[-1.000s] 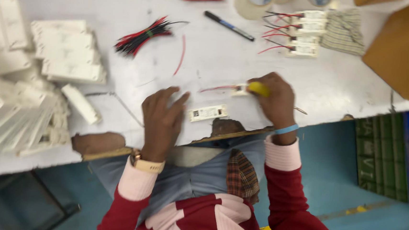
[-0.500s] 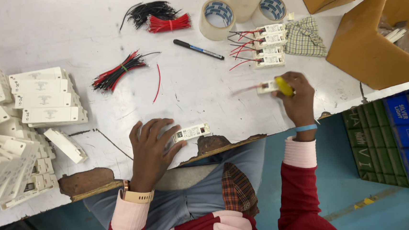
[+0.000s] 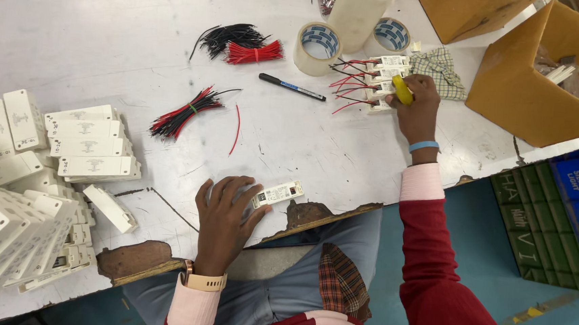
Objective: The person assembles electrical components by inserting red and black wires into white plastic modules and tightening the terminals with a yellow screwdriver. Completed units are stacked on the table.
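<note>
White rectangular plastic module (image 3: 278, 194) lies flat at the near edge of the white desk (image 3: 109, 28), beside a chipped brown patch in the desk surface. Left hand (image 3: 223, 220) rests palm-down over the left end of this module, fingers (image 3: 243, 190) spread and flat on it, not curled into a grip. A tan wristband sits on the left wrist.

Left of the hand, stacks of white rectangular plastic housings (image 3: 36, 185) cover the near-left part of the desk.

Farther in, a bundle of red and black wires (image 3: 185, 114) lies mid-desk, with a single loose red wire (image 3: 236, 129) just to its right. A black marker pen (image 3: 292, 87) lies beyond that.

Right hand (image 3: 415, 110) is at the right side of the desk, fingers closed around a small yellow tool (image 3: 402, 90), its tip at a row of white modules with red and black leads (image 3: 377, 80). A blue band circles the right wrist.

At the far side stand two rolls of clear tape (image 3: 319, 48), separate bunches of black and red wires (image 3: 243, 42), a checked cloth (image 3: 438, 70) and an open brown cardboard box (image 3: 546, 85).
</note>
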